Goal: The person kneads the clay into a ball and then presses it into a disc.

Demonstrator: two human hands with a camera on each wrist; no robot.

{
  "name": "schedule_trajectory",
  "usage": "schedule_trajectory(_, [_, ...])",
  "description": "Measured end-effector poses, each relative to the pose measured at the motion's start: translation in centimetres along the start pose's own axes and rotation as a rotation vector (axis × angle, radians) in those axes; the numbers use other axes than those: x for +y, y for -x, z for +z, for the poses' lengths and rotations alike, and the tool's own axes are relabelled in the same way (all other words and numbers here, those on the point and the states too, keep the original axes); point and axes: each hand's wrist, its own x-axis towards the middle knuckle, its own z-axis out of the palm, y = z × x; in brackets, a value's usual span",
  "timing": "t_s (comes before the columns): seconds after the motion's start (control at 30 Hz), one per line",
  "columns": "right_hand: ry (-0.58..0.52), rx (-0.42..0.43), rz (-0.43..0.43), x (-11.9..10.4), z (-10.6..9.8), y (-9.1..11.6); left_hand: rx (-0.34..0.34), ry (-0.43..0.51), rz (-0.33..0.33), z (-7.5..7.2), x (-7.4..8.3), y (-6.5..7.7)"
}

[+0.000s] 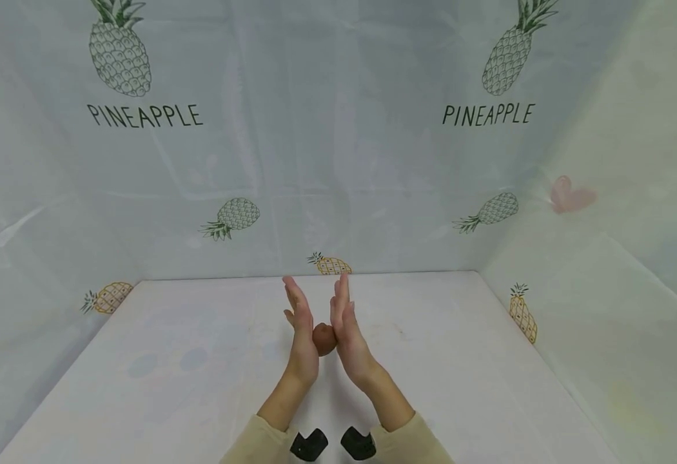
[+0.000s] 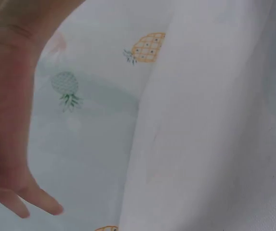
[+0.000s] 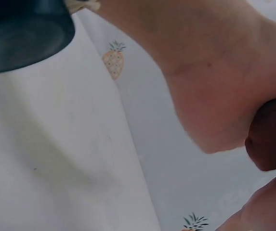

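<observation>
A small brown ball (image 1: 323, 339), clay-like in look, is held off the table between two palms. My left hand (image 1: 303, 338) lies along its left side, fingers straight and pointing up and away. Against the other side presses my right hand (image 1: 351, 341), its fingers straight too. In the right wrist view the same brown ball (image 3: 271, 134) shows dark at the right edge, touching skin above and below. One hand (image 2: 8, 110) is in the left wrist view at the left edge; the ball cannot be seen there.
Beneath the hands spreads a white-covered table (image 1: 460, 374). A pale sheet (image 1: 338, 142) printed with pineapples hangs behind it and along both sides. Black wrist devices (image 1: 309, 444) sit by the beige sleeves (image 1: 414, 444).
</observation>
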Motion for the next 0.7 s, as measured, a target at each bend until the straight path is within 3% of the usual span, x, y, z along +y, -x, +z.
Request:
schedule_trajectory(0.23, [0.034,0.056,-0.071,-1.1,-0.4,0.1,-0.084,-0.111,0.000,0.3,-0.6,0.2])
schedule_trajectory(0.4, [0.044,0.109,-0.090,-1.5,-0.9,0.1,-0.181,-0.102,0.004,0.9,-0.5,0.8])
schedule_trajectory(0.7, [-0.090,0.177,0.026,-1.3,-2.1,0.3,-0.294,-0.044,0.034,1.8,0.2,1.9])
